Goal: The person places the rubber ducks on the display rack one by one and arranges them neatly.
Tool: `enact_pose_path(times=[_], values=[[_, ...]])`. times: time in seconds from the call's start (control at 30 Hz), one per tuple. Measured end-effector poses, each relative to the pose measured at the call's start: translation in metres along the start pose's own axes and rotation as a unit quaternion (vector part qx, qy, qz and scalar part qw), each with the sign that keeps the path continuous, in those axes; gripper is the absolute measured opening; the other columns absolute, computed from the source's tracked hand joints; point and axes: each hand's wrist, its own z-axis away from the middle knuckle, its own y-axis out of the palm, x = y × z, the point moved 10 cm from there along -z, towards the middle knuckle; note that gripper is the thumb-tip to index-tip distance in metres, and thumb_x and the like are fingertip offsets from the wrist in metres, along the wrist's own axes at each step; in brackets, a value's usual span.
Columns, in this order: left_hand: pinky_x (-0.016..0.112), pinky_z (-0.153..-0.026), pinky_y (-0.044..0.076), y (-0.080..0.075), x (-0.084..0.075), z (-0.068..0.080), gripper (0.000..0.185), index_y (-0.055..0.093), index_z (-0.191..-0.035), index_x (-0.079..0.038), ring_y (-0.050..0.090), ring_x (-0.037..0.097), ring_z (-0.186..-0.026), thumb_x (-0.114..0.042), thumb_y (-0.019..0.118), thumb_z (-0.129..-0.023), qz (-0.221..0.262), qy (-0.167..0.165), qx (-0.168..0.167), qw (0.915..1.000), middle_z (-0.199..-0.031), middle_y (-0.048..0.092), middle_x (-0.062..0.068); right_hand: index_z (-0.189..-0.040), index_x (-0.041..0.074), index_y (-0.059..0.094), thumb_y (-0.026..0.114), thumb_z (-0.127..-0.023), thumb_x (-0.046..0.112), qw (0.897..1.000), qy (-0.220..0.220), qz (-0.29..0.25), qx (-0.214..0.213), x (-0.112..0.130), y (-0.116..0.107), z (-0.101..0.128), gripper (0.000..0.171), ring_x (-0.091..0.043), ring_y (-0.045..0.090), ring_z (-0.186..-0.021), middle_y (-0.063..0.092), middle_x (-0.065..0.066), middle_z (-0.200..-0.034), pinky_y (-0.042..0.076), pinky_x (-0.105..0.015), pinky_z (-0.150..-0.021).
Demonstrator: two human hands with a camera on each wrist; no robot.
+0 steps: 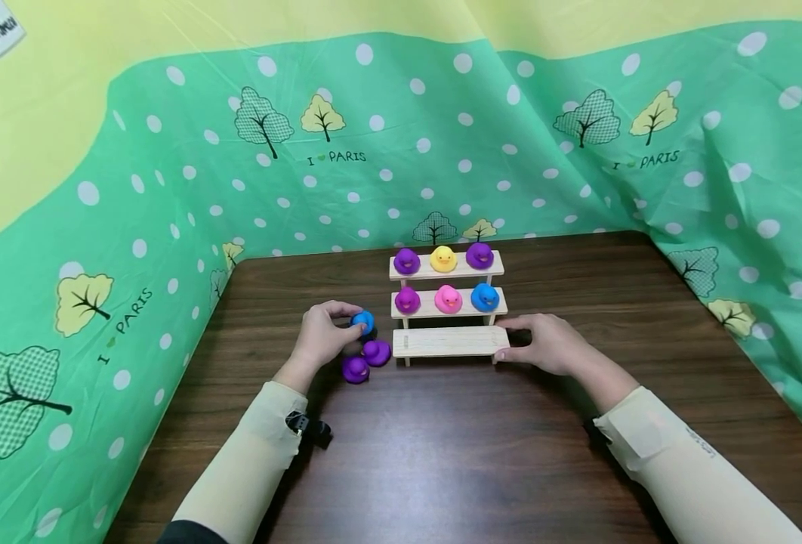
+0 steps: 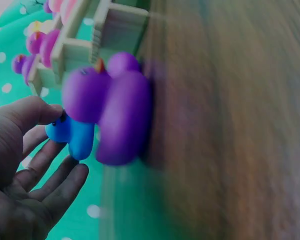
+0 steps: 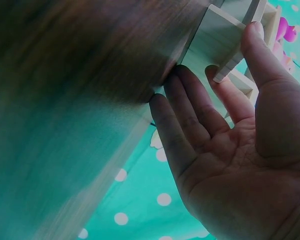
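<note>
Head view evenly bright and sharp, soft shadows beneath forearms at 6 o'clock, both wrist views dim, blurred, blue-green tinted

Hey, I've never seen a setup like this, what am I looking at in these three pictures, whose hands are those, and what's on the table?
These are a person's bare hands, filmed by a head camera and one camera on each wrist. On the dark wooden table stands a small wooden stepped shelf with six toy ducks on its upper two steps. The left hand pinches a blue duck; two purple ducks lie beside it. The right hand rests open against the shelf's end. The sideways, blurry pictures are the wrist views.
</note>
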Motion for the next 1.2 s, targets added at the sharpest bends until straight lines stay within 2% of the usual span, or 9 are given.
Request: enact_pose_path(times=[0.23, 0.43, 0.57, 0.73, 0.93, 1.07, 1.2], values=[[0.046, -0.092, 0.061, 0.006, -0.034, 0.003, 0.021, 0.083, -0.105, -0.011, 0.07, 0.026, -0.106, -0.01, 0.087, -0.084, 0.018, 0.042, 0.005, 0.9989, -0.106, 0.074, 0.001, -0.145, 0.019, 0.066, 0.083, -0.086, 0.056, 1.0, 0.0, 0.002, 0.0, 0.0, 0.0, -0.001, 0.071, -0.041, 0.058, -0.128, 0.062, -0.021, -0.143, 0.049, -0.066, -0.102], [0.032, -0.082, 0.064, 0.015, -0.056, 0.007, 0.022, 0.081, -0.109, -0.006, 0.074, 0.023, -0.092, -0.005, 0.084, -0.087, 0.024, 0.058, 0.02, 0.9978, -0.106, 0.07, 0.005, -0.144, 0.019, 0.066, 0.084, -0.086, 0.054, 1.0, 0.003, 0.001, -0.001, -0.001, 0.0, 0.0, 0.071, -0.041, 0.058, -0.129, 0.062, -0.02, -0.143, 0.048, -0.067, -0.103], [0.026, -0.079, 0.063, 0.015, -0.062, 0.008, 0.022, 0.081, -0.109, -0.005, 0.073, 0.021, -0.089, -0.004, 0.083, -0.087, -0.002, 0.07, 0.013, 0.9975, -0.106, 0.07, 0.006, -0.143, 0.019, 0.067, 0.084, -0.085, 0.055, 1.0, 0.003, 0.001, -0.005, -0.001, -0.001, 0.0, 0.07, -0.041, 0.058, -0.129, 0.063, -0.019, -0.142, 0.048, -0.067, -0.104], [0.028, -0.075, 0.062, 0.013, -0.063, 0.009, 0.022, 0.082, -0.107, -0.007, 0.072, 0.023, -0.085, -0.009, 0.085, -0.086, -0.013, 0.067, 0.004, 0.9977, -0.104, 0.071, 0.004, -0.143, 0.02, 0.067, 0.084, -0.086, 0.054, 1.0, -0.003, 0.003, -0.007, 0.001, -0.002, -0.001, 0.068, -0.041, 0.059, -0.128, 0.064, -0.019, -0.142, 0.049, -0.066, -0.102], [0.031, -0.074, 0.061, 0.016, -0.067, 0.015, 0.02, 0.082, -0.105, -0.013, 0.071, 0.022, -0.085, -0.016, 0.088, -0.086, -0.033, 0.061, 0.019, 0.9974, -0.1, 0.07, -0.003, -0.143, 0.02, 0.067, 0.083, -0.087, 0.053, 1.0, -0.001, 0.004, -0.004, 0.001, 0.0, -0.001, 0.067, -0.041, 0.059, -0.127, 0.063, -0.02, -0.142, 0.048, -0.067, -0.102], [0.032, -0.076, 0.063, 0.024, -0.073, 0.019, 0.02, 0.082, -0.104, -0.013, 0.072, 0.018, -0.084, -0.017, 0.089, -0.085, -0.018, 0.063, 0.037, 0.9972, -0.098, 0.071, -0.005, -0.143, 0.021, 0.067, 0.084, -0.087, 0.053, 1.0, 0.002, 0.004, -0.003, -0.001, 0.001, -0.001, 0.068, -0.041, 0.058, -0.128, 0.063, -0.02, -0.143, 0.048, -0.067, -0.103], [0.031, -0.077, 0.064, 0.035, -0.083, 0.022, 0.022, 0.082, -0.105, -0.01, 0.073, 0.017, -0.083, -0.015, 0.09, -0.085, 0.006, 0.085, 0.052, 0.995, -0.098, 0.073, -0.001, -0.144, 0.021, 0.066, 0.084, -0.086, 0.053, 1.0, 0.008, 0.003, -0.005, -0.001, 0.0, -0.001, 0.068, -0.041, 0.058, -0.128, 0.062, -0.02, -0.143, 0.048, -0.067, -0.103]])
